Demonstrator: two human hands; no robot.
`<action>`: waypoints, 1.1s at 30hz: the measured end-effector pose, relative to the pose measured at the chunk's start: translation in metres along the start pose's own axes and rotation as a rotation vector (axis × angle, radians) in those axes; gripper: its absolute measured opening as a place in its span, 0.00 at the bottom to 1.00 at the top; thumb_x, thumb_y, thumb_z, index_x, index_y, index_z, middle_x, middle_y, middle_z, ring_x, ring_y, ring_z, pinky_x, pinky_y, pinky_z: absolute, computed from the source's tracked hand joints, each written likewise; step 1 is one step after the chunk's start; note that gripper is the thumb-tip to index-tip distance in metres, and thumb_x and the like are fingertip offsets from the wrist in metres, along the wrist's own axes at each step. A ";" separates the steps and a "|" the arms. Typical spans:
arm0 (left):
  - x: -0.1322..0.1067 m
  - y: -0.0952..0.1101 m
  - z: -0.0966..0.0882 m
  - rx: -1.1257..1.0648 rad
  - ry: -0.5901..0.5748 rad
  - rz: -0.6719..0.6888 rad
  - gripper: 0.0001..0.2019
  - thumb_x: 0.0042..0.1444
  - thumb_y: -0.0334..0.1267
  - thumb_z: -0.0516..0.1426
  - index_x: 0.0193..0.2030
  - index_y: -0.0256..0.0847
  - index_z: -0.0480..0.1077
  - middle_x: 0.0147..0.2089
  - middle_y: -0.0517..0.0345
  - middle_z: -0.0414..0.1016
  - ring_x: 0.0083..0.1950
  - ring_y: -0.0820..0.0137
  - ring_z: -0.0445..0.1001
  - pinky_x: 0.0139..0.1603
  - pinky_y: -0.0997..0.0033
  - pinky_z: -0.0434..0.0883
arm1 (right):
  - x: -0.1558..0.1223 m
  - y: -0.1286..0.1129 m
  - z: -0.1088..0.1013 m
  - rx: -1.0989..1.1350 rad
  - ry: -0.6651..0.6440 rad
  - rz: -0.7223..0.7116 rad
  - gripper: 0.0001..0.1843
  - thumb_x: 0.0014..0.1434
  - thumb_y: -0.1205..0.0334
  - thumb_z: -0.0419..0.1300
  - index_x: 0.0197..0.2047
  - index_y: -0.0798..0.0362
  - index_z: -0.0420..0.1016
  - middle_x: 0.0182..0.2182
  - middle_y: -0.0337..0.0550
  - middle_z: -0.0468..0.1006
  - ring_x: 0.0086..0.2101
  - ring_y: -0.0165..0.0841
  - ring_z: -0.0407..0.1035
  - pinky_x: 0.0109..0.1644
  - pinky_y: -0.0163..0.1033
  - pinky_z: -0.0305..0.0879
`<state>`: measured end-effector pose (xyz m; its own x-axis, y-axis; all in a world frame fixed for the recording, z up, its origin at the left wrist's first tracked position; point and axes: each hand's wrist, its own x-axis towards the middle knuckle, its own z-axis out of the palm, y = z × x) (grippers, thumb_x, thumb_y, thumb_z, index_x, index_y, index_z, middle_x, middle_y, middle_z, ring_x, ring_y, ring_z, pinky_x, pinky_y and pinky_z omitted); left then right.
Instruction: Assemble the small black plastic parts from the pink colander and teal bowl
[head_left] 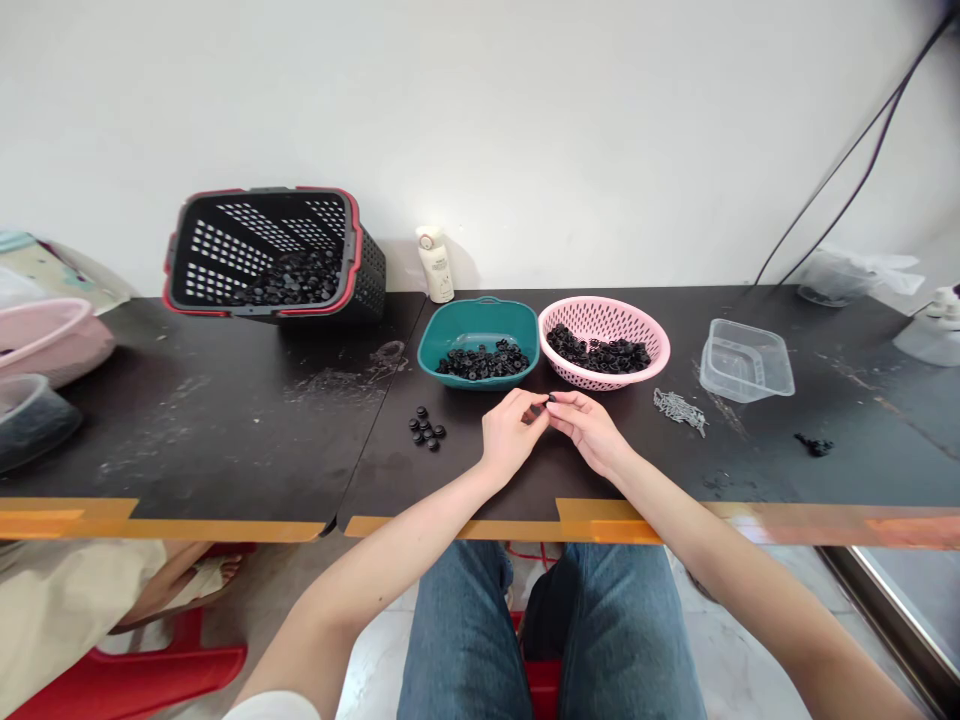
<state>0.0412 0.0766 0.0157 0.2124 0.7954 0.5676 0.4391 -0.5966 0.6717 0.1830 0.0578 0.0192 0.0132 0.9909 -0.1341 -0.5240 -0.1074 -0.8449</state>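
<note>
My left hand [516, 430] and my right hand [587, 428] meet fingertip to fingertip over the dark table. Both pinch a small black round part [551, 399], mostly hidden by the fingers. Just beyond them stand a teal basin [480, 318] with black ring-like parts [486, 362] in it and a pink colander [657, 345] holding more black parts [598, 352]. Left of my left hand, a small group of black round pieces [426, 430] lies on the table. To the right of my right hand is a pile of small grey metal pieces [679, 410].
A dark basket [367, 275] with a red rim holds many black parts at the back left. A white bottle [436, 266] stands by the wall. On the right are a clear plastic container [746, 362] and some black bits [814, 445]. Orange tape [600, 520] lines the front edge.
</note>
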 end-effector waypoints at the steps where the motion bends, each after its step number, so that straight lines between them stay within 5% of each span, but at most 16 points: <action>1: 0.000 0.001 0.000 0.002 -0.003 0.005 0.07 0.55 0.35 0.58 0.40 0.42 0.73 0.37 0.60 0.73 0.30 0.77 0.71 0.32 0.77 0.70 | 0.000 0.000 0.000 -0.003 -0.007 -0.003 0.13 0.42 0.65 0.72 0.33 0.52 0.76 0.32 0.37 0.81 0.34 0.28 0.75 0.47 0.35 0.69; 8: 0.002 0.005 -0.001 -0.027 0.032 0.014 0.16 0.55 0.39 0.59 0.51 0.45 0.70 0.42 0.58 0.73 0.31 0.77 0.71 0.37 0.74 0.73 | 0.002 -0.004 -0.002 0.023 -0.017 -0.001 0.13 0.48 0.59 0.69 0.38 0.50 0.76 0.32 0.39 0.82 0.38 0.31 0.76 0.45 0.35 0.71; 16: 0.001 0.002 -0.001 -0.121 0.053 0.055 0.11 0.57 0.40 0.57 0.46 0.44 0.74 0.38 0.58 0.73 0.35 0.75 0.72 0.38 0.74 0.73 | -0.003 -0.006 0.000 -0.068 -0.057 -0.036 0.14 0.50 0.55 0.66 0.41 0.48 0.77 0.32 0.39 0.81 0.32 0.30 0.76 0.41 0.37 0.72; 23: 0.000 0.004 -0.003 -0.108 0.114 0.098 0.12 0.57 0.41 0.58 0.47 0.44 0.74 0.39 0.57 0.73 0.33 0.76 0.71 0.37 0.74 0.72 | -0.007 -0.005 0.004 -0.224 0.032 -0.266 0.12 0.48 0.55 0.68 0.37 0.47 0.80 0.34 0.38 0.80 0.34 0.30 0.73 0.43 0.38 0.72; 33: 0.000 0.005 -0.003 -0.114 0.122 0.125 0.11 0.57 0.40 0.59 0.46 0.44 0.74 0.39 0.57 0.73 0.34 0.76 0.71 0.39 0.74 0.72 | -0.006 -0.004 0.002 -0.261 0.084 -0.336 0.13 0.48 0.56 0.68 0.39 0.47 0.81 0.36 0.38 0.81 0.33 0.30 0.73 0.46 0.40 0.73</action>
<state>0.0406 0.0736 0.0206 0.1487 0.6995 0.6990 0.3126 -0.7039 0.6379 0.1837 0.0526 0.0247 0.2215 0.9654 0.1377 -0.2462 0.1919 -0.9500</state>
